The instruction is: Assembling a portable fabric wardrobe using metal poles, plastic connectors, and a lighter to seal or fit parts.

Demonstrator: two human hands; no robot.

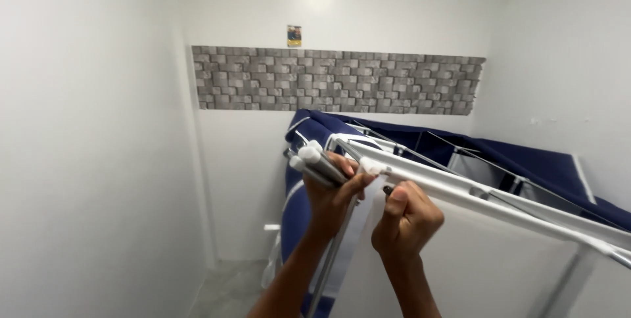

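The right hand [404, 216], nearest the lens, was curled nearly closed with its thumb pressed up against the underside of a white frame rail [473, 194] slanting across a navy fabric wardrobe cover [526, 157]. Just beside it, the left hand [332, 190] gripped a bundle of grey metal rods [314, 163] with white capped ends. Behind them, a band of rough grey stone-pattern tile [335, 80] crossed the smooth white wall, a small rectangular sticker [294, 35] above it.
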